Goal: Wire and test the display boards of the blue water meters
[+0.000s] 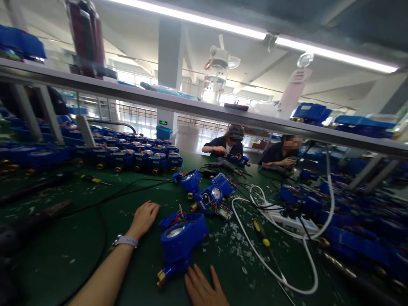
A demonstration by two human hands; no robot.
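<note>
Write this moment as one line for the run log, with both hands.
left hand: empty, beside blue water meter | right hand: empty, near brass fitting

Long strip lights (331, 53) run across a pale ceiling (360, 23), above a square white pillar (168, 55). Beyond it, bright windows (134, 78) stand behind a metal railing (134, 112), and a shiny floor (188, 142) reflects the light. A small green sign (163, 122) glows on a lower pillar. A grey metal shelf (178, 102) crosses the view above a green workbench (95, 199).
</note>
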